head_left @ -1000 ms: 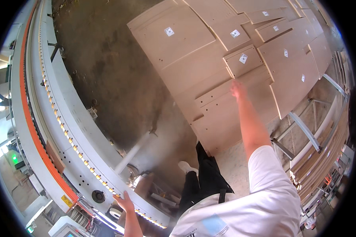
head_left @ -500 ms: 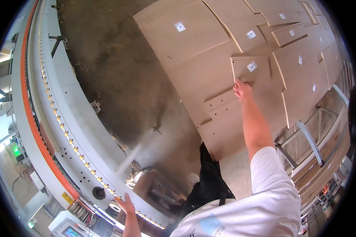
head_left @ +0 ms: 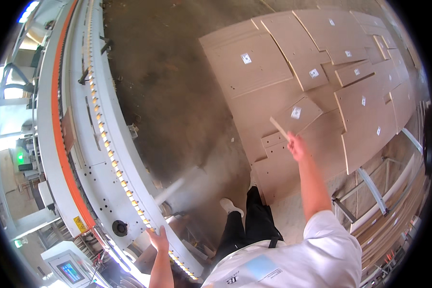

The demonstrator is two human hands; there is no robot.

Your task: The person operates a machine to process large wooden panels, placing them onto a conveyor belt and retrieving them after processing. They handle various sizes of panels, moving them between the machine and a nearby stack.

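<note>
Arm outstretched, R hand pinching sm. panel; L hand on rail, grip unclear.

A: What's far L?
B: Ctrl console w/ lit screen, btm corner; green light farther up.
A: And R side?
B: Grey metal frame, long stacked boards nr it. Patchy brown floor upper ctr-L.

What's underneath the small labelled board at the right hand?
Around the small labelled board, larger brown panels show at a lower level. Whatever lies directly beneath it is covered and cannot be seen.
</note>
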